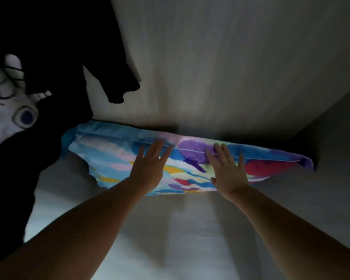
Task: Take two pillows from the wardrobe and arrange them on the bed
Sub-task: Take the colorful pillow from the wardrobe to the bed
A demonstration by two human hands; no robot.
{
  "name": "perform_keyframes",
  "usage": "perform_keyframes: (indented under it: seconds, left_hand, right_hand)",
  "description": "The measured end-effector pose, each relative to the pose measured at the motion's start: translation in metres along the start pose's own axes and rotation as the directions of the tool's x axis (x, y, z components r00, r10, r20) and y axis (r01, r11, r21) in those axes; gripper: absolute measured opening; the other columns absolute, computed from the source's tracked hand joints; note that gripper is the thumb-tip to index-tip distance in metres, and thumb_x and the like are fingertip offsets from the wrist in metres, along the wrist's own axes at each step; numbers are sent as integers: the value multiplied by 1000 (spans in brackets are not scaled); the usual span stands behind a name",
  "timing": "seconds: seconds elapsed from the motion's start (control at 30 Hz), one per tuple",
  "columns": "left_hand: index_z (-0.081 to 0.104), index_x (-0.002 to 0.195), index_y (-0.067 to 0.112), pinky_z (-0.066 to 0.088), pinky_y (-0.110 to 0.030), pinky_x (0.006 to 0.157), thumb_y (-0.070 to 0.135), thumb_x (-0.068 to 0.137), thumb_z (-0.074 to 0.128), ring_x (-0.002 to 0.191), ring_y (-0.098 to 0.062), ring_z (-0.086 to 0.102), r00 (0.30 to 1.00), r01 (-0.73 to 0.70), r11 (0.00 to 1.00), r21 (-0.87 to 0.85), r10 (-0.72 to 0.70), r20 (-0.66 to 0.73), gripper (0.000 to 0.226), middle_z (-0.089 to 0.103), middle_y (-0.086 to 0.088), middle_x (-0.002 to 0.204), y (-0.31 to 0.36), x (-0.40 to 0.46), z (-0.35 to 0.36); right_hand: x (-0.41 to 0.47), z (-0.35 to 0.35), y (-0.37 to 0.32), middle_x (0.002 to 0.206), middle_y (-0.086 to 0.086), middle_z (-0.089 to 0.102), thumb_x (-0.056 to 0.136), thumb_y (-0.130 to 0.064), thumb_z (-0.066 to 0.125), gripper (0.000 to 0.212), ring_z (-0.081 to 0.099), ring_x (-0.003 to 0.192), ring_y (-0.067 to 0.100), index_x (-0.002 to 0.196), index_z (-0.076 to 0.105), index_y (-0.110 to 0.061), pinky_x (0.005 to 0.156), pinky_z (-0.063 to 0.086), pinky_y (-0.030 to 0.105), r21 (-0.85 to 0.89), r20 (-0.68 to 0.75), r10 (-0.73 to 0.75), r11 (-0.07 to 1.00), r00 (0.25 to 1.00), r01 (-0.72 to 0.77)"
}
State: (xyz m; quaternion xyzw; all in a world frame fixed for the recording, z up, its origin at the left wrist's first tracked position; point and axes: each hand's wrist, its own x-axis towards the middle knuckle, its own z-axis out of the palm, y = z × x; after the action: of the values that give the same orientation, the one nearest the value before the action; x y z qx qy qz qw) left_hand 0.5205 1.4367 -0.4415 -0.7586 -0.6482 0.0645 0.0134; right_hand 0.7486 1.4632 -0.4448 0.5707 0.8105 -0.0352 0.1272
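Pillow on wardrobe shelf, probably; left hand, right hand flat atop

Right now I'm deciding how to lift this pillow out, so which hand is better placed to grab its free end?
The right hand: it lies flat nearer the pillow's exposed right corner. The left hand lies mid-pillow, and dark clothing hangs over that end.

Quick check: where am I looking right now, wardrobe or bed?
Probably the wardrobe interior: a dark hanging garment at left, plain panel walls meeting in a corner, and the colourful pillow on a shelf.
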Motion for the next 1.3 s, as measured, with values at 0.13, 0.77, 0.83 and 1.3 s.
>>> perform_keyframes:
  seconds: [0.13, 0.77, 0.83, 1.3]
  left_hand:
    - [10, 150, 22, 20, -49, 112, 38, 80, 66, 142, -23, 23, 999, -11, 996, 91, 8, 34, 91, 20, -9, 156, -20, 25, 16]
    - [60, 112, 17, 45, -32, 85, 17, 91, 43, 100, -28, 65, 986, -140, 976, 165, 122, 115, 27, 71, -8, 105, 2, -29, -11]
    - [60, 109, 16, 49, -32, 81, 15, 89, 45, 98, -29, 65, 981, -156, 970, 185, 131, 141, 24, 71, -8, 101, 7, -46, -37]
    - [62, 106, 21, 50, -32, 76, 20, 87, 50, 95, -32, 66, 875, -475, 876, 86, 461, 146, 22, 71, -9, 102, 49, -185, -218]
  right_hand:
    - [30, 10, 12, 161, -1, 14, 87, -46, 59, 90, 9, 149, 25, 153, 1, -29, 113, 8, 65, 13, -13, 35, 999, 999, -34]
    - [-61, 1, -15, 113, 6, 71, 96, -20, 45, 28, 65, 110, 27, 113, 67, -16, 90, 51, 33, 63, 120, 74, 995, 990, -82]
    - [-89, -15, -16, 112, 7, 71, 96, -23, 45, 29, 66, 109, 28, 112, 68, -16, 90, 52, 34, 124, 141, 131, 981, 981, -149]
    - [-338, -148, -48, 115, 12, 69, 93, -25, 54, 27, 65, 108, 32, 114, 67, -13, 89, 52, 36, 292, 273, 394, 836, 878, -465]
